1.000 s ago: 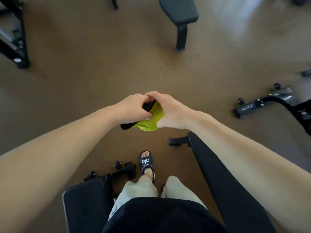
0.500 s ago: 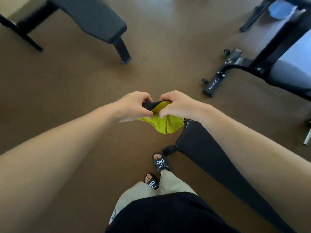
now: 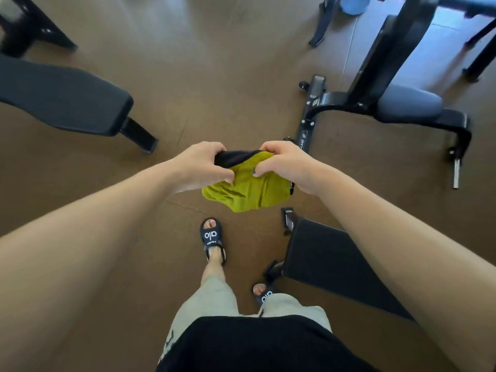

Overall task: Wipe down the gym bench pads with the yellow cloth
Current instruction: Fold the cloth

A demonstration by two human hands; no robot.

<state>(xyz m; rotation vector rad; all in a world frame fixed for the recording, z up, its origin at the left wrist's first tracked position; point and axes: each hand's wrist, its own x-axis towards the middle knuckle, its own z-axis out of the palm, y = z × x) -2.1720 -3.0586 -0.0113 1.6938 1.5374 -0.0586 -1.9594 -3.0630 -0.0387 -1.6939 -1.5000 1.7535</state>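
Yellow cloth [image 3: 248,190] held in mid-air between the two hands, hanging below their fingers, its black reverse showing along the top edge. Left hand [image 3: 200,165] and right hand [image 3: 285,166], fingers curled, each pinch that top edge. A black bench pad [image 3: 330,260] lies below the right hand; another bench pad [image 3: 61,100] lies beyond the left hand, on the brown floor [image 3: 214,76].
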